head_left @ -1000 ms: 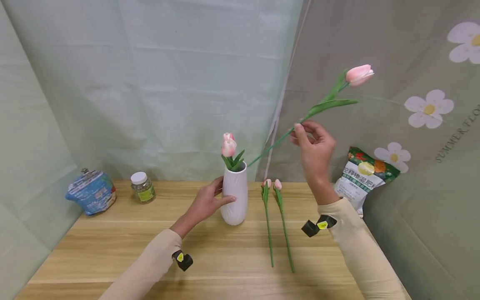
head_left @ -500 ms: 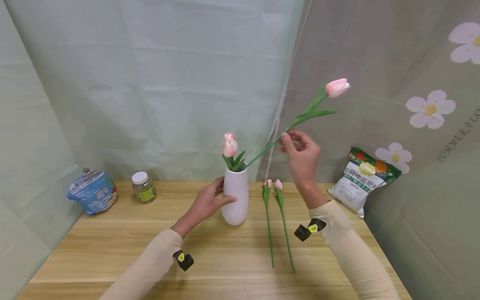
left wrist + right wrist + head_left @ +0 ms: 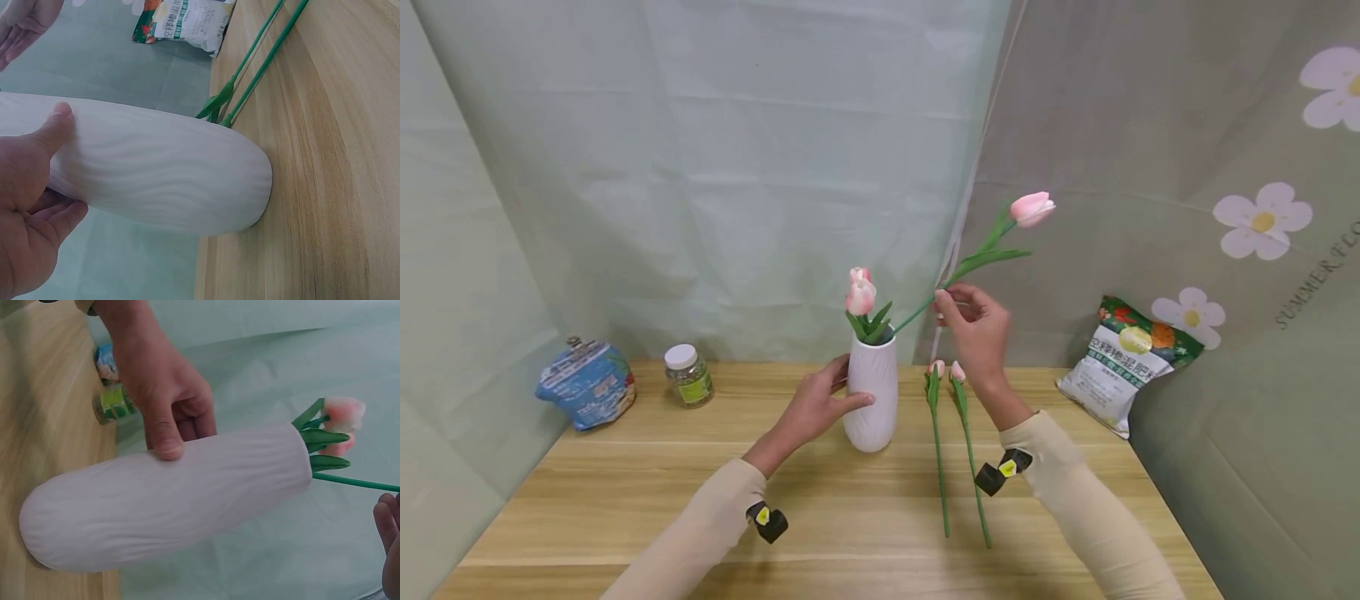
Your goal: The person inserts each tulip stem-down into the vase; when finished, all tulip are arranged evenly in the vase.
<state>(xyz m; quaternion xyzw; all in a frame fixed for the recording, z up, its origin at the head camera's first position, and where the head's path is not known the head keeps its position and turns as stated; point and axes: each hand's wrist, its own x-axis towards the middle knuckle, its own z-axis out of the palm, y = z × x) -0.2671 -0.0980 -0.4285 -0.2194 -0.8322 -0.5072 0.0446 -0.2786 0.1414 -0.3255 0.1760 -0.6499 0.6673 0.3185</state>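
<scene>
A white ribbed vase (image 3: 872, 400) stands upright on the wooden table, and my left hand (image 3: 812, 406) grips its left side, thumb across the front. Pink tulips (image 3: 860, 296) with green leaves rise from its mouth. My right hand (image 3: 976, 327) pinches the green stem of another pink tulip (image 3: 1032, 208) between thumb and fingers. This tulip leans up to the right, its lower stem (image 3: 356, 482) passing into the vase mouth; the stem's end is hidden inside. To the right of the vase, two more tulips (image 3: 951, 450) lie on the table, heads toward the back.
At the back left are a blue bag (image 3: 587, 387) and a clear jar (image 3: 688, 379) with a white lid. A white and green fertilizer bag (image 3: 1120, 367) leans against the right-hand cloth wall. Cloth sheets (image 3: 737, 167) hang behind the table (image 3: 820, 533).
My right hand has moved down and to the left with the tulip, whose stem now goes deeper into the vase. The left hand stays on the vase.
</scene>
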